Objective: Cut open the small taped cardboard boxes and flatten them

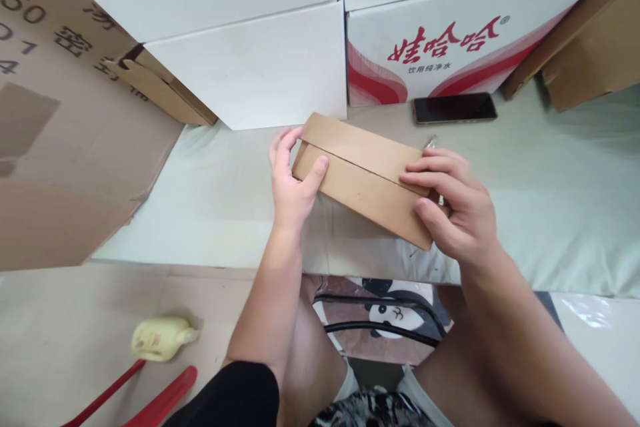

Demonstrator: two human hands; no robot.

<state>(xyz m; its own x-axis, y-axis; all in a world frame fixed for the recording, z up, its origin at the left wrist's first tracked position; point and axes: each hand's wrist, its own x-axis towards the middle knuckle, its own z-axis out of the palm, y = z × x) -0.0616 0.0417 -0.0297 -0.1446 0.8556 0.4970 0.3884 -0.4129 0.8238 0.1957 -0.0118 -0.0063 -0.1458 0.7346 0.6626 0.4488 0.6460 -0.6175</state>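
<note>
A small brown cardboard box [363,177] is tilted between my two hands, just above or on the light green cloth-covered surface [225,193]. Its two long top flaps meet along a seam. Around its left end is my left hand [296,170], thumb on top and fingers behind the far edge. At the right end, my right hand [453,197] has its fingertips pressed on the top flap and its thumb on the near flap. A small shiny, clear object [431,142] shows partly behind the right hand; what it is I cannot tell.
White cartons [250,67] and a red-printed white carton [430,57] line the back. A phone [455,108] lies before them. Large brown cartons [75,127] stand at left and right. On the floor are a yellow bottle [163,339] and red handles [165,400].
</note>
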